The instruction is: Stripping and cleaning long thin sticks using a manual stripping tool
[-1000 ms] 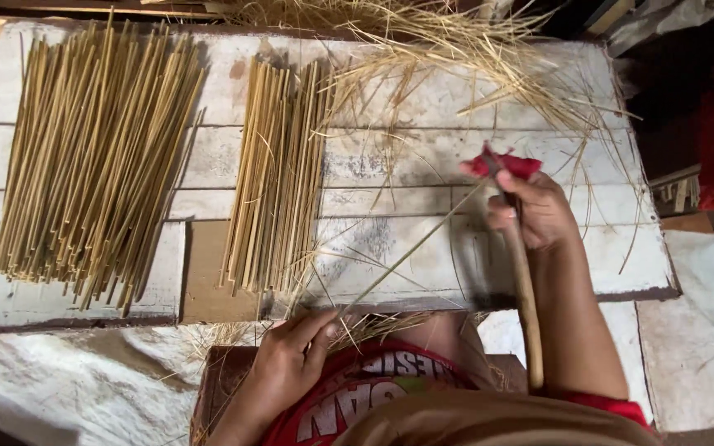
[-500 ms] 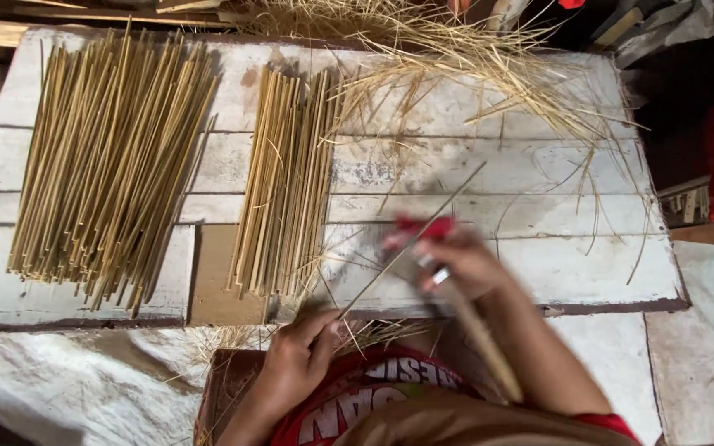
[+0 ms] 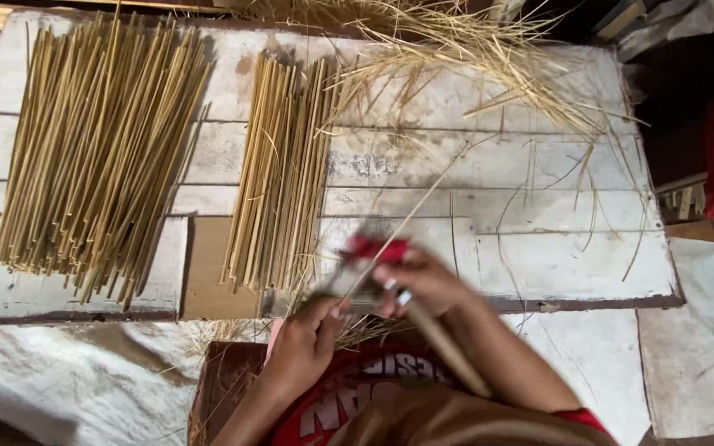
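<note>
My right hand (image 3: 427,281) grips a knife with a red-wrapped head (image 3: 378,248) and a long wooden handle (image 3: 448,347) that runs back along my forearm. My left hand (image 3: 303,343) pinches the near end of a thin yellow stick (image 3: 402,221) that slants up and to the right across the white board table (image 3: 539,264). The knife head is blurred and sits against the stick close to my left fingers. Both hands meet at the table's near edge, above my lap.
A large pile of cut yellow sticks (image 3: 97,149) lies at the left and a smaller pile (image 3: 283,169) in the middle. Loose straw-like shavings (image 3: 473,58) spread over the far right. A brown cardboard patch (image 3: 208,268) sits between the piles. White cloth (image 3: 68,380) covers the floor.
My right hand has swung the knife down and left from the right side of the table to the stick held by my left hand. The left hand rose slightly toward the table edge.
</note>
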